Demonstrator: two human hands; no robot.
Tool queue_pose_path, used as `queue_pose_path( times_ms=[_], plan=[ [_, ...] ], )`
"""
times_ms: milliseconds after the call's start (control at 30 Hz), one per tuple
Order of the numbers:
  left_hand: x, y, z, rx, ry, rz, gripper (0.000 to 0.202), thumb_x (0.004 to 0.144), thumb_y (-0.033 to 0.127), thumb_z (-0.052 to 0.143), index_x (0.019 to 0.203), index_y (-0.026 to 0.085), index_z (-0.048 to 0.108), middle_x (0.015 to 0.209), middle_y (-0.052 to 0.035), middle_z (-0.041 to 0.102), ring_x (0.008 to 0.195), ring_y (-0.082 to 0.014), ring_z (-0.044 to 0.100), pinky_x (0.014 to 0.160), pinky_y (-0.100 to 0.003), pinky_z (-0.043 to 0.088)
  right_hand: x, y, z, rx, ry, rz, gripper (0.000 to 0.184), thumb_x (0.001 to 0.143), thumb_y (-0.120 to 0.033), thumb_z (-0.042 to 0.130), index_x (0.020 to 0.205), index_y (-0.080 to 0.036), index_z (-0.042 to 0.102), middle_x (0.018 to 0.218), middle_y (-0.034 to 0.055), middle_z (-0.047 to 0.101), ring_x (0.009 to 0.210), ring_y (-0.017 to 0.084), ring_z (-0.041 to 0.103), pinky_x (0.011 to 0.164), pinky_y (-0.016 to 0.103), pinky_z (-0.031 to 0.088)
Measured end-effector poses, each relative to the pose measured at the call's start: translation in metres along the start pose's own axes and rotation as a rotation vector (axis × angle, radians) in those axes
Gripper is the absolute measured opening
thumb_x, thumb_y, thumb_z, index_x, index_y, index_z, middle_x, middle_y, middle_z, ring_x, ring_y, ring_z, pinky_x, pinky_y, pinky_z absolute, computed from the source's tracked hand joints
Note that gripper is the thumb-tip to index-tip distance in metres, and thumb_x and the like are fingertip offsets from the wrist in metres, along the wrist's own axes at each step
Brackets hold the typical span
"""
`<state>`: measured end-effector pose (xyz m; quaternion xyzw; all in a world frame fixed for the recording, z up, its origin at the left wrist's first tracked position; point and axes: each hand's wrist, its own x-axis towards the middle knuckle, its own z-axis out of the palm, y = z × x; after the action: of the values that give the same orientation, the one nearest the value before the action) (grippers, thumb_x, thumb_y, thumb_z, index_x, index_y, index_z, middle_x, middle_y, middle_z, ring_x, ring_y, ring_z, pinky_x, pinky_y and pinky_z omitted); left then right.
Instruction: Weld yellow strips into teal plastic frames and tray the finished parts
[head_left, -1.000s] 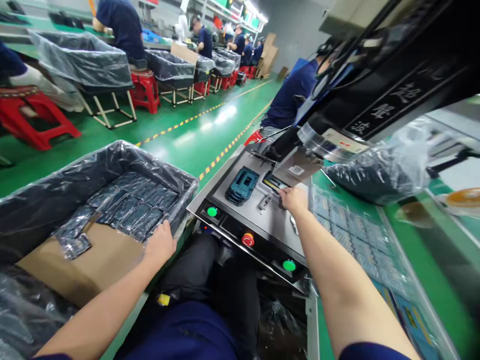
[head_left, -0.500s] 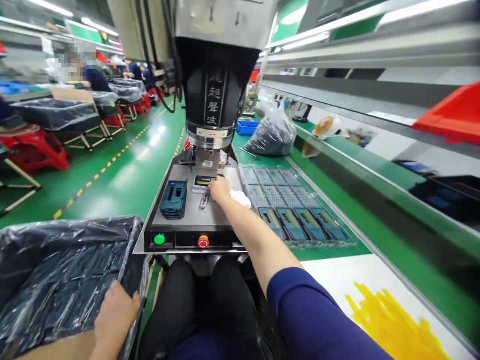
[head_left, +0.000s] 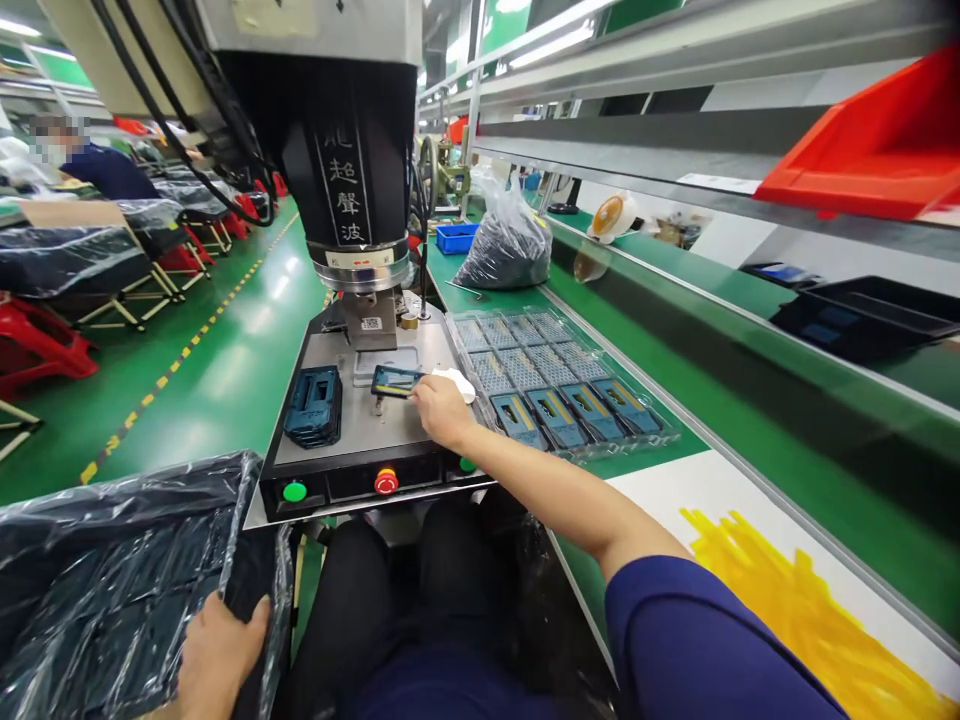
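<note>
My right hand (head_left: 442, 408) pinches a dark teal plastic casing (head_left: 395, 381) with a yellow strip, holding it tilted above the machine's metal plate (head_left: 360, 430). Just behind it lies a pale fixture (head_left: 386, 362) beneath the metal horn (head_left: 373, 320) of the ultrasonic press (head_left: 341, 160). On the plate's left side stands a stack of teal casings (head_left: 313, 405). My left hand (head_left: 221, 645) rests over the right side of a plastic-lined bin (head_left: 247, 480) of dark parts; its thumb is spread, its fingertips partly hidden.
Right of the plate lies a clear tray (head_left: 592, 455) with several casings in its front row. Yellow strips (head_left: 795, 600) lie on a white sheet (head_left: 660, 490). A bag of dark pieces (head_left: 506, 250) and a blue bin (head_left: 456, 238) stand behind. The plate's front has a red button (head_left: 385, 481).
My right hand has drawn the casing from the fixture toward me and lifted it. My left hand stays by the bin. The view has turned to the right.
</note>
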<state>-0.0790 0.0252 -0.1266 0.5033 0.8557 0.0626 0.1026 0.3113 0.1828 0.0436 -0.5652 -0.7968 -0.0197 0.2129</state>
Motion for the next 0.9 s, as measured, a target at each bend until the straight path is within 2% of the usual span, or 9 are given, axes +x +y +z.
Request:
queue_pose_path(
  times_ms=[67,133,233,333,400,500,600,767,900],
  plan=[
    [-0.009,0.012,-0.009,-0.071,0.171,0.083,0.069,0.081,0.059,0.039,0.133,0.014,0.043,0.132,-0.0219,0.055,0.129,-0.0411,0.048,0.101,-0.056,0.045,-0.042,-0.016,-0.003,0.084,0.014,-0.034,0.028,0.100,-0.027,0.038,0.099,-0.016,0.063,0.106,0.0108,0.062,0.101,0.021,0.052,0.093,0.034,0.038],
    [-0.024,0.032,-0.022,-0.207,0.275,0.248,0.069,0.084,0.058,0.039,0.133,0.010,0.044,0.136,-0.0220,0.051,0.134,-0.0375,0.043,0.111,-0.051,0.038,-0.081,-0.032,-0.004,0.272,0.000,-0.057,0.023,0.099,-0.027,0.042,0.095,-0.017,0.062,0.101,0.0092,0.063,0.096,0.019,0.055,0.088,0.031,0.042],
    [-0.052,0.072,-0.042,-0.513,0.058,0.368,0.064,0.083,0.058,0.047,0.130,0.014,0.048,0.129,-0.0168,0.057,0.115,-0.0301,0.060,0.104,-0.044,0.048,-0.124,-0.051,-0.001,0.618,-0.159,0.011,0.014,0.093,-0.023,0.053,0.085,-0.018,0.063,0.090,0.0046,0.063,0.085,0.016,0.056,0.079,0.028,0.044],
    [-0.073,0.113,-0.058,-0.787,-0.202,0.512,0.066,0.082,0.054,0.055,0.136,0.017,0.042,0.138,-0.0140,0.053,0.124,-0.0267,0.056,0.105,-0.040,0.047,-0.147,-0.058,0.007,0.854,-0.457,0.205,0.011,0.088,-0.024,0.061,0.079,-0.018,0.065,0.077,-0.0011,0.062,0.073,0.013,0.055,0.070,0.025,0.043],
    [-0.082,0.134,-0.065,-0.842,-0.362,0.574,0.070,0.080,0.053,0.059,0.138,0.018,0.043,0.136,-0.0133,0.057,0.124,-0.0264,0.057,0.106,-0.040,0.046,-0.153,-0.058,0.015,0.991,-0.624,0.371,0.014,0.086,-0.029,0.063,0.080,-0.017,0.067,0.067,-0.0037,0.058,0.064,0.011,0.051,0.063,0.023,0.040],
    [-0.091,0.154,-0.073,-0.823,-0.521,0.474,0.061,0.075,0.058,0.065,0.118,0.015,0.059,0.109,-0.0106,0.070,0.099,-0.0254,0.069,0.092,-0.039,0.055,-0.159,-0.058,0.023,1.134,-0.622,0.516,0.019,0.085,-0.033,0.062,0.080,-0.016,0.068,0.064,-0.0036,0.058,0.060,0.010,0.049,0.058,0.022,0.038],
    [-0.098,0.162,-0.076,-0.902,-0.621,0.291,0.055,0.072,0.059,0.069,0.104,0.015,0.062,0.093,-0.0068,0.071,0.075,-0.0202,0.070,0.071,-0.032,0.058,-0.163,-0.056,0.029,1.164,-0.493,0.492,0.020,0.079,-0.035,0.067,0.084,-0.016,0.069,0.072,-0.0007,0.064,0.065,0.011,0.054,0.061,0.023,0.042],
    [-0.106,0.165,-0.074,-1.113,-0.752,0.009,0.054,0.064,0.058,0.077,0.092,0.014,0.061,0.074,-0.0019,0.067,0.057,-0.0148,0.066,0.053,-0.023,0.051,-0.168,-0.051,0.045,1.095,-0.477,0.520,0.026,0.075,-0.041,0.068,0.086,-0.018,0.071,0.074,0.0018,0.067,0.065,0.014,0.056,0.059,0.025,0.044],
    [-0.106,0.164,-0.072,-1.170,-0.770,-0.087,0.052,0.061,0.054,0.080,0.088,0.014,0.060,0.069,0.0005,0.063,0.054,-0.0149,0.064,0.049,-0.024,0.050,-0.170,-0.053,0.053,1.103,-0.517,0.541,0.028,0.077,-0.045,0.064,0.084,-0.019,0.072,0.072,0.0015,0.066,0.063,0.014,0.056,0.058,0.025,0.045]
  ],
)
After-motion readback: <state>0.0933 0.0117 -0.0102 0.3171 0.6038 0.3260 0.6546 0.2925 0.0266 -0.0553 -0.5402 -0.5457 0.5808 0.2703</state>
